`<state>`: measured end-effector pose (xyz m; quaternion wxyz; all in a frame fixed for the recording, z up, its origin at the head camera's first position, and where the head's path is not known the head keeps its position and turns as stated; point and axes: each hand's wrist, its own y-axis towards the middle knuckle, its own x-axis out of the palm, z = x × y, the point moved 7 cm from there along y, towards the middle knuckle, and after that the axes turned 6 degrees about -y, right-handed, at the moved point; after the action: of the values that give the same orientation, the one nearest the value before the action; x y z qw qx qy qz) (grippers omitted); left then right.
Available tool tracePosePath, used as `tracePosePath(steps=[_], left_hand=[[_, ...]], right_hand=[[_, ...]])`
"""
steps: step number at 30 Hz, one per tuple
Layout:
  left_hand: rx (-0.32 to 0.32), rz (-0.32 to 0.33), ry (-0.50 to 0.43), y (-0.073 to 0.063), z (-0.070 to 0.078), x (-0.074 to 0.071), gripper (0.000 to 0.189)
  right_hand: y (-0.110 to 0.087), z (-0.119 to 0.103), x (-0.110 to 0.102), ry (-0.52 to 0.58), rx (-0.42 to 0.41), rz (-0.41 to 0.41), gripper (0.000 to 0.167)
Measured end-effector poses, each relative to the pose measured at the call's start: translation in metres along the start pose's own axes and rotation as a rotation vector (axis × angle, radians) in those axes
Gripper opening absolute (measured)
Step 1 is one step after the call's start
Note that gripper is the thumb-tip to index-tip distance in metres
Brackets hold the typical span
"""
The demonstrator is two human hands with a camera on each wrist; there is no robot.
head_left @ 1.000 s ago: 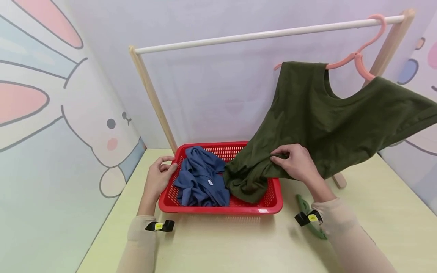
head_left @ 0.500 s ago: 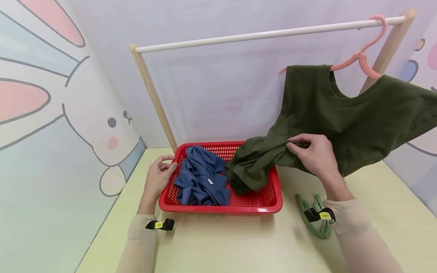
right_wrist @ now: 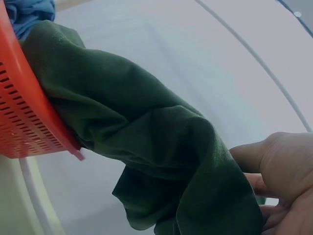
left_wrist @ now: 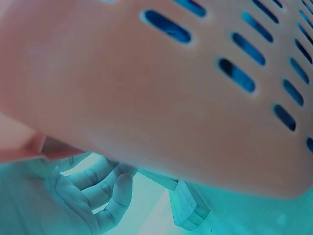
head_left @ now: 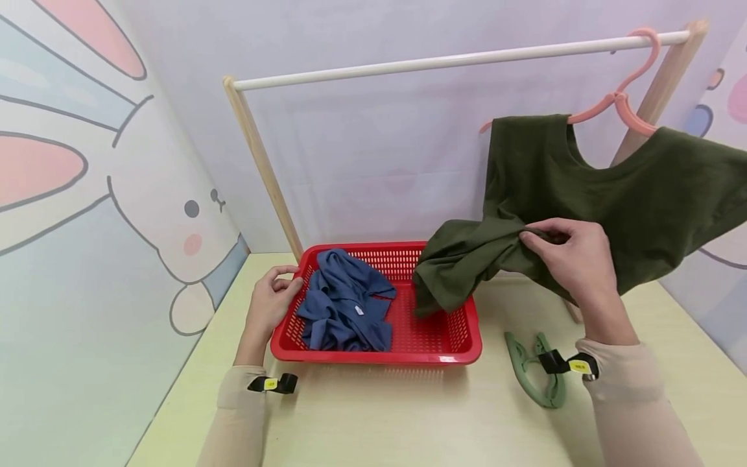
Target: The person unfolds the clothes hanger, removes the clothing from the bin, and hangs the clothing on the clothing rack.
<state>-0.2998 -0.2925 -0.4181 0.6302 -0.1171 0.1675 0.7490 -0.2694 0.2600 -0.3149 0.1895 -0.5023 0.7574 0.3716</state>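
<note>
Left hand [head_left: 268, 299] and right hand [head_left: 583, 259]: bare. Both sleeves [head_left: 642, 395]: beige, each carrying a black strap [head_left: 591, 365], yellow label [head_left: 579, 366] (markings illegible) and black block [head_left: 553, 362].

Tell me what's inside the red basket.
In the red basket, a crumpled blue garment with a white tag lies at left; a dark green shirt hangs partly over the right end. Anything beneath the garment or behind the shirt is hidden.

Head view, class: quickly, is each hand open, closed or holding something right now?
Left hand: holding the red basket by its rim.
Right hand: holding the dark green garment.
</note>
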Motion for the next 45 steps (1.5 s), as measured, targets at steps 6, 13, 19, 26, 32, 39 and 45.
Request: tracePosePath(steps=[6, 13, 19, 26, 32, 39, 45], left_hand=[[0.004, -0.007, 0.0, 0.0, 0.001, 0.001, 0.041], [0.001, -0.014, 0.001, 0.0, 0.002, 0.002, 0.043], [0.009, -0.013, -0.016, 0.002, 0.0, 0.001, 0.04], [0.009, -0.008, -0.032, 0.001, -0.001, 0.001, 0.04], [0.001, -0.018, -0.041, -0.001, -0.001, 0.001, 0.042], [0.01, -0.025, -0.035, 0.0, -0.001, 0.002, 0.042], [0.001, -0.014, -0.037, 0.0, -0.003, 0.002, 0.039]], right_hand=[[-0.001, 0.004, -0.006, 0.004, 0.017, 0.001, 0.037], [-0.002, 0.006, -0.011, -0.014, 0.024, -0.024, 0.038], [-0.004, 0.001, -0.017, 0.007, 0.023, -0.003, 0.049], [-0.006, -0.005, -0.02, 0.085, 0.045, -0.008, 0.061], [-0.007, -0.005, -0.022, 0.114, 0.056, -0.024, 0.064], [-0.009, -0.006, -0.026, 0.171, 0.057, -0.02, 0.069], [-0.007, -0.015, -0.023, 0.299, -0.008, -0.05, 0.075]])
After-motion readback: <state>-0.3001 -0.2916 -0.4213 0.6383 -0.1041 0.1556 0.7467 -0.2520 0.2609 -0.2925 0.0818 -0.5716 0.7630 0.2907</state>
